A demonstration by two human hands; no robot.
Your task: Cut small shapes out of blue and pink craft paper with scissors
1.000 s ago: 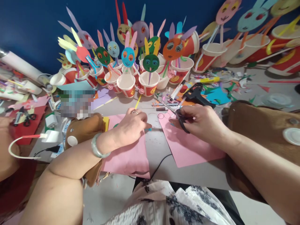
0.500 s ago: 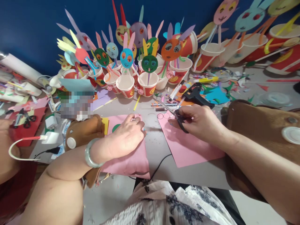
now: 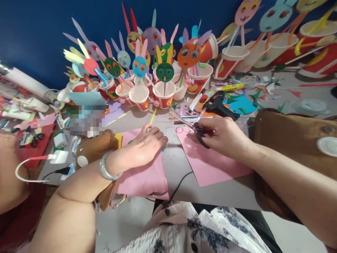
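My right hand point(image 3: 221, 135) grips a pair of scissors point(image 3: 198, 133) by the dark handles. The metal blades point up and left, above a pink paper sheet point(image 3: 210, 161) with small circles drawn near its far left corner. My left hand point(image 3: 147, 146), a ring and a pale bangle on it, is closed with bent fingers above the right edge of a second pink sheet point(image 3: 147, 179). Its fingertips are turned under, so anything in them is hidden. Just below these fingers lies a tiny blue scrap point(image 3: 163, 150). A green paper piece point(image 3: 130, 142) is partly covered by the hand.
Paper cups with rabbit-face puppets point(image 3: 165, 72) crowd the back. A black glue gun point(image 3: 219, 105), pens point(image 3: 197, 101) and blue paper scraps point(image 3: 241, 105) lie beyond my right hand. Brown bags point(image 3: 289, 151) flank the work area. A cable point(image 3: 181, 182) crosses between the sheets.
My left hand has moved slightly up and right, its fingers a little less tightly bent, uncovering the blue scrap. The scissors stay in my right hand; the view has shifted slightly.
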